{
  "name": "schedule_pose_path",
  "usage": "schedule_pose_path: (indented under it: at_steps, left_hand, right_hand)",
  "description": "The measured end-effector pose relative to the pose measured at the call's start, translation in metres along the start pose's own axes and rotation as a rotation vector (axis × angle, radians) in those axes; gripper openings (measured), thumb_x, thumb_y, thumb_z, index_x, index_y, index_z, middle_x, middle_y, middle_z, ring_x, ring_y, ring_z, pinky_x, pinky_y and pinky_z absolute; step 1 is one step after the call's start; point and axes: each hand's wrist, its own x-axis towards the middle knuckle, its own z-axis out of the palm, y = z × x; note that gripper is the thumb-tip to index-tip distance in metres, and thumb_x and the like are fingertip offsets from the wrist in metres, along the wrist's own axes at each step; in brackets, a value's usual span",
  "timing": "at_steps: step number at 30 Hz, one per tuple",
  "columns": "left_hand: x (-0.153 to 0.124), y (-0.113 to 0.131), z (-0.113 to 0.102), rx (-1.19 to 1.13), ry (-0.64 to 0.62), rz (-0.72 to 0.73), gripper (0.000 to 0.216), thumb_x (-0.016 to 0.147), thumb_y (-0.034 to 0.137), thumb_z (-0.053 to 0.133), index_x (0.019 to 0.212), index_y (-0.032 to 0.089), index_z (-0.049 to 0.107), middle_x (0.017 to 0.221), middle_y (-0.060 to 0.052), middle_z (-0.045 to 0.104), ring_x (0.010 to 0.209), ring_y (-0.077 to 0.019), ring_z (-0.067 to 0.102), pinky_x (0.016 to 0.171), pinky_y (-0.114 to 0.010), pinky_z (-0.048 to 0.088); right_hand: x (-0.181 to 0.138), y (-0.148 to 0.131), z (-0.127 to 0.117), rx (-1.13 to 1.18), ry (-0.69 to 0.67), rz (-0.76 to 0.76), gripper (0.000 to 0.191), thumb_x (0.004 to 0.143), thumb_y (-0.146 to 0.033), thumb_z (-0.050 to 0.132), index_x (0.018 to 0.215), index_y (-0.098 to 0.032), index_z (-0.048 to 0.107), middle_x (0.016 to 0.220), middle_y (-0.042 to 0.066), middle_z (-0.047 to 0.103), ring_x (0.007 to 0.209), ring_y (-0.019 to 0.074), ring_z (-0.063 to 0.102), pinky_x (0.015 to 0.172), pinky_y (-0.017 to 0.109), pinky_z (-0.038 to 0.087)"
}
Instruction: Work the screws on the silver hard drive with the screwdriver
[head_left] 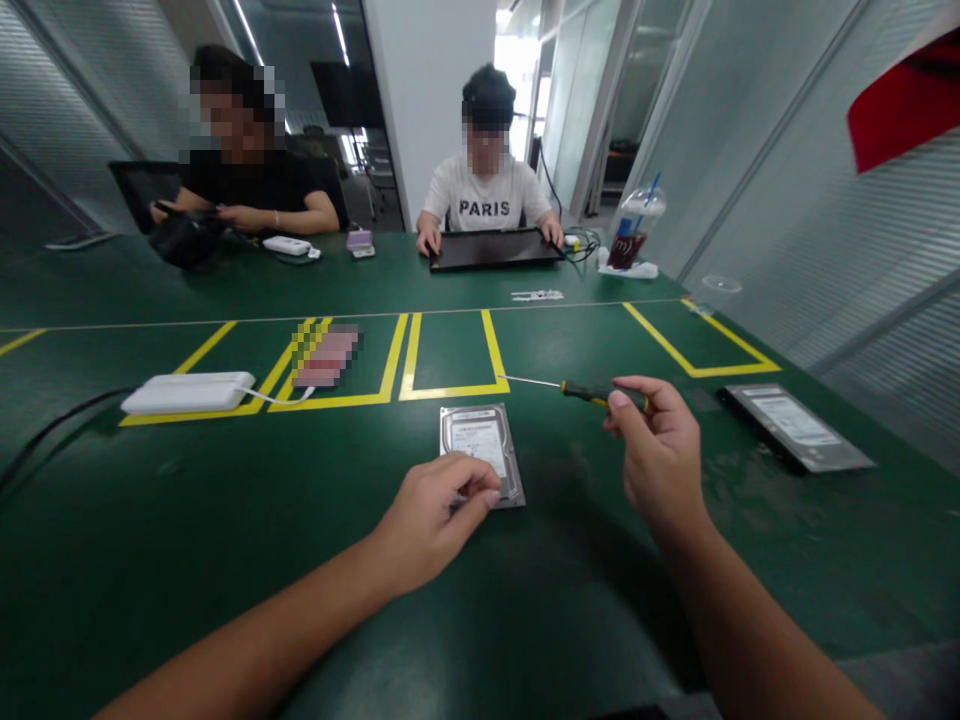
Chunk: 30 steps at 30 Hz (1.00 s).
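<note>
A silver hard drive [480, 430] with a white label lies on the green table in front of me. Over its lower part rests my left hand [442, 505], fingers curled and thumb against the forefinger in a pinch; whatever is between them, if anything, is too small or hidden. My right hand [656, 440] is raised to the right of the drive, closed around the black and yellow handle of a screwdriver [581, 391]. Its thin metal shaft points left, above the table and apart from the drive. A second hard drive [795, 425] lies farther right.
Yellow tape [454, 393] marks boxes across the table [225, 560]. At left are a white power strip [187, 393] and a pinkish blurred object [328, 357] with a white cable. Two people sit opposite, one holding a dark flat panel [495, 248]. A drink cup [630, 235] stands back right.
</note>
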Motion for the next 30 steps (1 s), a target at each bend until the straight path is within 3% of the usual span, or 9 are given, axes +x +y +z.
schedule_pose_path:
  at_steps: [5, 12, 30]
  left_hand:
    - [0.016, -0.002, 0.005, 0.133, -0.190, 0.154, 0.007, 0.096, 0.016, 0.055, 0.093, 0.017, 0.062, 0.092, -0.003, 0.063, 0.090, -0.0179, 0.057, 0.082, -0.031, 0.045]
    - [0.027, -0.005, 0.025, 0.452, -0.323, 0.124, 0.005, 0.093, 0.016, 0.060, 0.092, 0.018, 0.065, 0.093, -0.004, 0.063, 0.090, -0.0222, 0.055, 0.081, -0.037, 0.046]
    - [0.021, -0.003, 0.035, 0.338, -0.127, -0.002, 0.009, 0.082, 0.015, 0.072, 0.082, 0.024, 0.075, 0.108, -0.003, 0.061, 0.103, -0.0252, 0.052, 0.088, -0.042, 0.045]
  right_hand:
    - [-0.001, -0.002, 0.002, 0.005, 0.007, -0.011, 0.024, 0.086, -0.036, 0.067, 0.104, -0.021, 0.063, 0.067, -0.003, 0.052, 0.061, 0.0106, 0.050, 0.049, 0.022, 0.034]
    - [-0.003, -0.003, 0.003, -0.073, 0.031, -0.063, 0.023, 0.086, -0.036, 0.066, 0.103, -0.020, 0.063, 0.065, -0.004, 0.050, 0.057, 0.0100, 0.049, 0.046, 0.022, 0.033]
    - [-0.003, -0.004, 0.006, -0.124, 0.029, -0.077, 0.023, 0.085, -0.035, 0.066, 0.102, -0.019, 0.063, 0.063, -0.005, 0.051, 0.050, 0.0084, 0.043, 0.045, 0.022, 0.030]
